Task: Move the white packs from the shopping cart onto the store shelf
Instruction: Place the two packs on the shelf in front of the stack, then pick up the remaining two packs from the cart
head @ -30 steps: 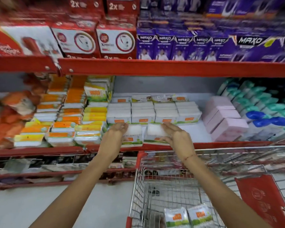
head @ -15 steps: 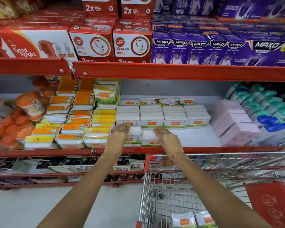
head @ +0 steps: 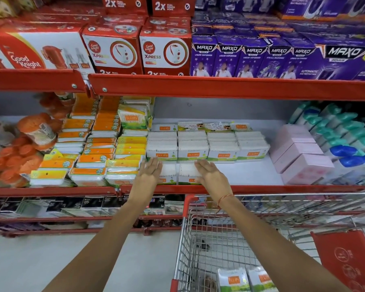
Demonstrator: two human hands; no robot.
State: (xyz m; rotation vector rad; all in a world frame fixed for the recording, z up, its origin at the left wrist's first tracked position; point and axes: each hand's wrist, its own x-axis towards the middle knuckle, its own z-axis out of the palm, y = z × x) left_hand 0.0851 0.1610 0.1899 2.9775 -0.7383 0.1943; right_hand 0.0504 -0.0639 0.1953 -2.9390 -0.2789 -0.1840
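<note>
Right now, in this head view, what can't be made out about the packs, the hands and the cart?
- Two front packs: side edges covered by the left hand and right hand; whether either hand grips cannot be told.
- Cart packs: cut off by the bottom edge.
- Shopping cart: count of remaining packs unknowable.

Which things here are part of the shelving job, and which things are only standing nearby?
Part of the job:
- two white packs at the shelf front, between left hand and right hand
- row of white packs behind
- white packs in the shopping cart
- store shelf

Only nearby:
- orange and yellow packs
- pink boxes
- purple boxes
- red boxes
</note>
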